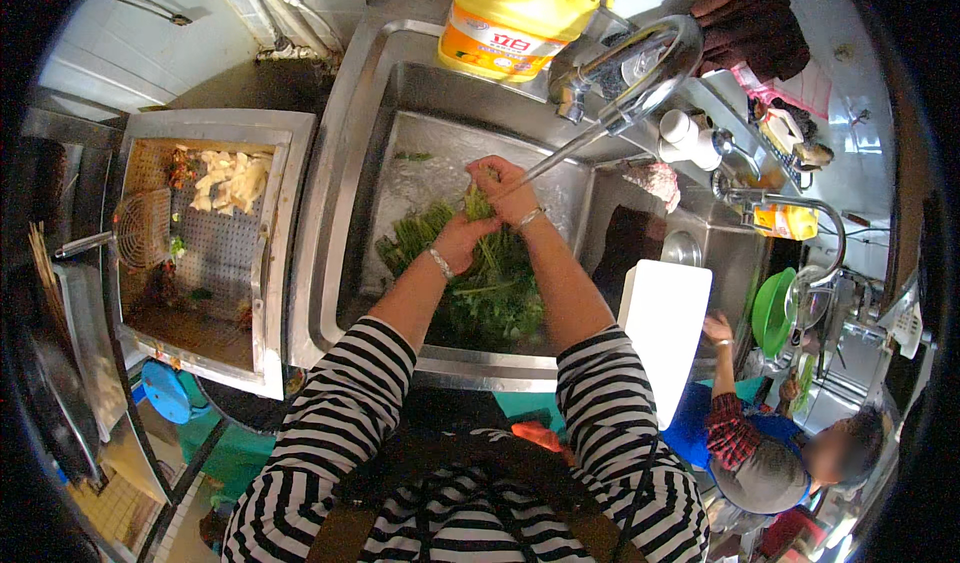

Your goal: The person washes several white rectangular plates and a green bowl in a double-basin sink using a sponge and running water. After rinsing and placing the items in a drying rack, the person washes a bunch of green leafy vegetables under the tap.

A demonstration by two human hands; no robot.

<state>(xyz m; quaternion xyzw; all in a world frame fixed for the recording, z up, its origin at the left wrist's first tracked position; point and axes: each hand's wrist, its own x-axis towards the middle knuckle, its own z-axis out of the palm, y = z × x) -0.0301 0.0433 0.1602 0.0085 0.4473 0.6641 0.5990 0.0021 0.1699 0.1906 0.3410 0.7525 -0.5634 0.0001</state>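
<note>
In the head view, a stainless steel sink (319,263) holds leafy green vegetables (491,308), their cut stems gathered at the left of the heap. Over this heap my left hand (461,242) grips a bunch of green stems (477,204) from below. My right hand (504,184) is closed around the upper end of the same bunch, just above the left. Leaves of the bunch hang down into the heap between my forearms. A curved chrome faucet (615,113) reaches across from the upper right, its spout end near my right hand. Water glistens on the sink's bottom.
A yellow detergent jug (499,27) stands on the sink's back edge. To the left, a perforated metal basin (217,248) holds pale peelings (232,180) and a wire strainer (142,229). At the right are a white box-like object (664,330), a green bowl (774,312) and another person (765,458).
</note>
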